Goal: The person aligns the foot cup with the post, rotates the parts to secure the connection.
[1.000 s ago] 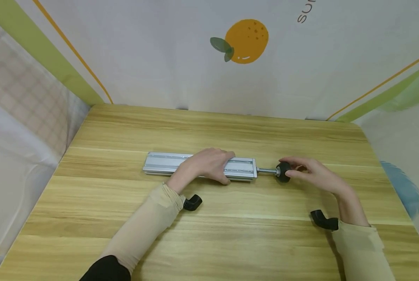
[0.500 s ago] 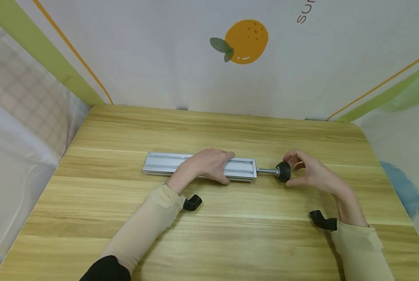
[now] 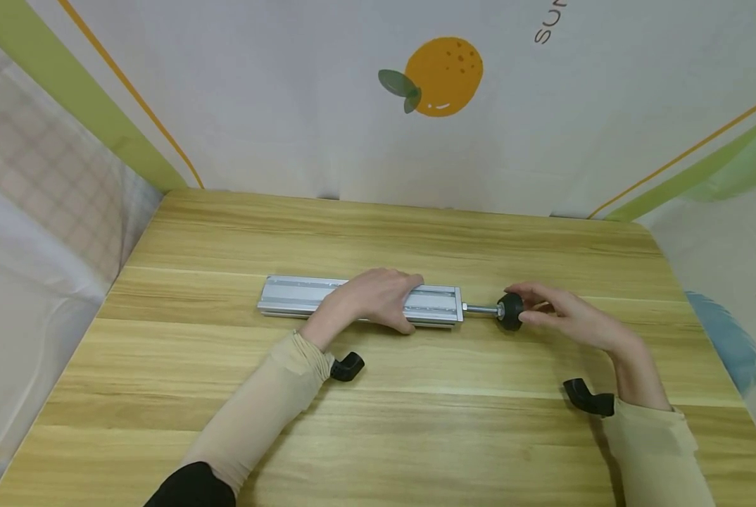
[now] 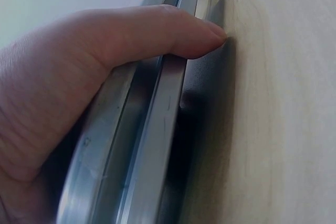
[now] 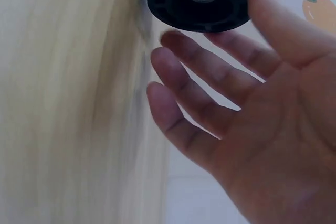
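Observation:
An aluminium profile (image 3: 438,301) with slots along its length lies crosswise on the wooden table. My left hand (image 3: 374,296) grips it over the top, and in the left wrist view the thumb (image 4: 173,30) hooks over its near edge. Out of the profile's right end runs a threaded rod (image 3: 481,309), which carries a black levelling foot (image 3: 510,311). Thumb and index finger of my right hand (image 3: 562,313) pinch the foot by its rim. In the right wrist view, the foot's ribbed underside (image 5: 202,11) shows a screw in the centre; the other fingers extend beside it, loosely bent.
The wooden table (image 3: 416,422) stretches out on all sides of the profile. A white printed cloth (image 3: 276,105) hangs behind the table's far edge, with more cloth at both sides. A black curved piece (image 3: 348,367) sticks out at each sleeve's cuff.
Half a second ago the right fingers were spread away from the foot's rim; now they are back on it, as they were a second ago. The left hand and profile have stayed put.

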### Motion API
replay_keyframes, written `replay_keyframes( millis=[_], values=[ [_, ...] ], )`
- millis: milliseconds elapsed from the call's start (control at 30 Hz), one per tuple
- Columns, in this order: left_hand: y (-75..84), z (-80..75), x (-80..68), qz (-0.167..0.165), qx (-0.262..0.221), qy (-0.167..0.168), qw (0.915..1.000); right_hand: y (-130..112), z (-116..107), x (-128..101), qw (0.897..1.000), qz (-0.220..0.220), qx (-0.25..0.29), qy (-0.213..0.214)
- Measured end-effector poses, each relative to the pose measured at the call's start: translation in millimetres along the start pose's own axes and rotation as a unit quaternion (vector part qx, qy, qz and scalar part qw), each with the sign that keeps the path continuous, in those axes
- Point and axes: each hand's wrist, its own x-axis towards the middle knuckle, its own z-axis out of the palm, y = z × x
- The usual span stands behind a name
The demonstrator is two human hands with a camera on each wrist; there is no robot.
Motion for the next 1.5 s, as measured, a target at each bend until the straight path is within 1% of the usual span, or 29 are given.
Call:
replay_keyframes(
  millis=[167,333,500,700,933,1133,1333,1400,1500],
  values=[
    [-0.1,0.8,-0.1,0.001,0.000,0.002,1.0000,-1,5,6,1.000,-0.008,0.008,0.029],
    [-0.1,0.8,-0.5,0.001,-0.003,0.004,1.0000,-2,11,13,0.998,-0.009,-0.017,0.056],
    [-0.1,0.2,-0.7,0.003,-0.006,0.005,1.0000,-2,12,15,0.997,0.000,-0.037,0.073],
    [-0.5,0.3,0.0,0.005,-0.003,0.006,1.0000,1,7,9,0.998,0.004,-0.037,0.060],
    [-1.5,1.0,0.4,0.005,0.001,0.006,1.0000,1,5,7,0.998,0.008,-0.039,0.044],
    [-1.2,1.1,-0.5,0.004,0.000,0.006,1.0000,-1,7,10,0.998,0.007,-0.036,0.055],
    [-0.9,0.8,-1.0,0.003,0.000,0.007,1.0000,-3,11,15,0.996,-0.008,-0.042,0.074],
    [-0.7,0.6,-0.8,0.002,-0.002,0.006,1.0000,-3,11,14,0.996,-0.001,-0.043,0.076],
    [-0.4,0.5,-0.3,0.002,-0.003,0.005,1.0000,-2,9,11,0.997,0.008,-0.041,0.065]
  ],
)
